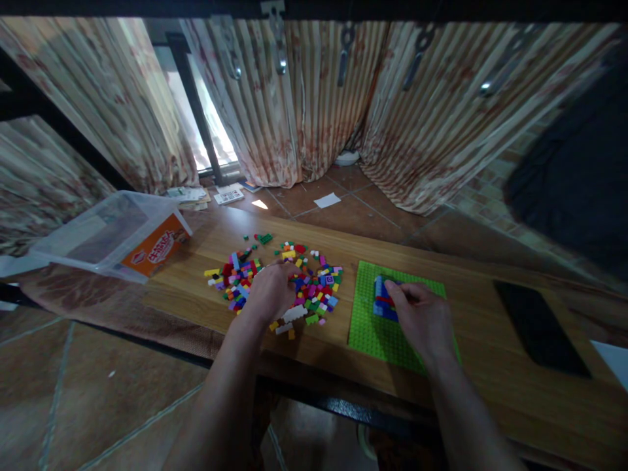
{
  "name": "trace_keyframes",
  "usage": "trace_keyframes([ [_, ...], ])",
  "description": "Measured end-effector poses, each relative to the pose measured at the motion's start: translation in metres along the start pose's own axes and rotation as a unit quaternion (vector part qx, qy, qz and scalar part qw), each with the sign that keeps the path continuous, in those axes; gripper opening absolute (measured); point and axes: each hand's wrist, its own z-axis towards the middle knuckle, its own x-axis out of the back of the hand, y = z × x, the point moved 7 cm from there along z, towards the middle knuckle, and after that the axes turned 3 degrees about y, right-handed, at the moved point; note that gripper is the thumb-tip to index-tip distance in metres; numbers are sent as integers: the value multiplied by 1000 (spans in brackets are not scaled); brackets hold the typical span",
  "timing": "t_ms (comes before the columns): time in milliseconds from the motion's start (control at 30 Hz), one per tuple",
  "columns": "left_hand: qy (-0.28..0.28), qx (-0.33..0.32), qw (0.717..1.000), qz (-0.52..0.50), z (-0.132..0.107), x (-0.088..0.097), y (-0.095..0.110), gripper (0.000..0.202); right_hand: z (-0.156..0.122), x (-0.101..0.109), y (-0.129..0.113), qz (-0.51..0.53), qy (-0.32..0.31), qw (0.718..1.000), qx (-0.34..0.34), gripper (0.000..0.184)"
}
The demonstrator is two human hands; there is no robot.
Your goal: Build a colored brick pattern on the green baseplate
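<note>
My left hand point(275, 288) reaches into a spread pile of mixed toy building bricks point(314, 288). Its fingers curl together among the pieces, and their tips are partly hidden, so I cannot make out what they pinch. To the right, a green studded baseplate point(369, 327) lies on the wooden table. On it sits a small blue brick build point(381, 307) with a red strip across it. My right hand point(422, 314) grips this build from its right side, thumb on top, covering part of it.
A clear plastic bin point(112, 229) with an orange label stands at the table's left end. A black flat slab point(542, 324) lies right of the baseplate on the wooden table point(481, 340). Metal hooks point(346, 52) hang from a dark bar overhead. Curtains point(314, 98) hang behind.
</note>
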Motion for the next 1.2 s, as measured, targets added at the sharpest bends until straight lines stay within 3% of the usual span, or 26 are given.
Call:
trace_keyframes([
  [167, 25, -16, 1000, 0, 2, -5, 25, 26, -1, -2, -2, 2, -3, 1000, 5, 44],
  [367, 27, -53, 998, 26, 2, -22, 52, 27, -2, -4, -3, 5, -11, 1000, 11, 43],
  [633, 20, -39, 999, 32, -1, -27, 54, 33, -3, -3, -4, 9, -13, 1000, 22, 42],
  [900, 16, -7, 999, 45, -2, -28, 57, 26, -4, -3, -6, 8, -18, 999, 33, 41],
  [1200, 41, 24, 998, -46, 2, -24, 44, 19, -4, -3, -4, 19, -17, 999, 25, 38],
])
